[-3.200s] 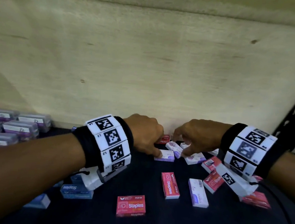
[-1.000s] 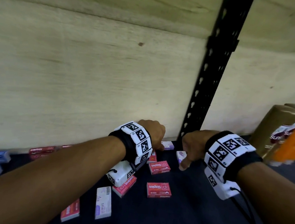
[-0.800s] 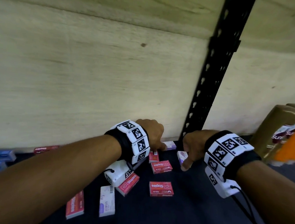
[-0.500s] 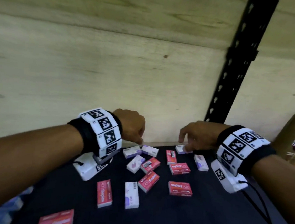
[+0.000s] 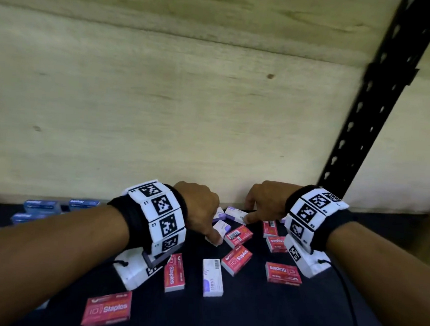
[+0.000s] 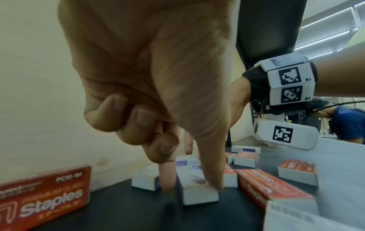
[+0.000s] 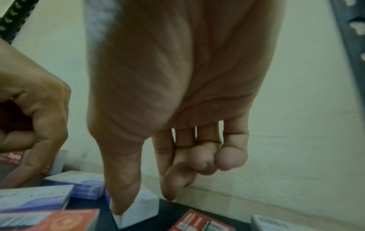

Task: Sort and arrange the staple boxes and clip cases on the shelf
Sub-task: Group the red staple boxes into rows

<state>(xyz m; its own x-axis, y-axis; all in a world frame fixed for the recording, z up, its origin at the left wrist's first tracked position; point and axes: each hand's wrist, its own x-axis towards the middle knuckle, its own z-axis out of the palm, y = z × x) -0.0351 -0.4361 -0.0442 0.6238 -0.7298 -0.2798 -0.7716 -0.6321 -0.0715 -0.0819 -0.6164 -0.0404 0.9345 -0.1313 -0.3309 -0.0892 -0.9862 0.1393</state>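
Left hand (image 5: 197, 211) pinching white box (image 6: 197, 194), right hand (image 5: 267, 202) thumb on second white box (image 7: 146, 204) alongside, grip unclear, red boxes (image 5: 237, 259) just nearer

Nearest red box (image 6: 45, 197): you had "Staples" and "PC10-1M" showing.
Your right wristband (image 6: 290, 81): tags read "R2" and "R1".

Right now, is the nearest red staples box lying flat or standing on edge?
Lying flat: red staples box shows its broad printed face up on the shelf.

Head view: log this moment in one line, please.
phase: sorting | left hand pinches white-purple box | right hand thumb touches another white box, grip unclear | red staple boxes scattered on shelf
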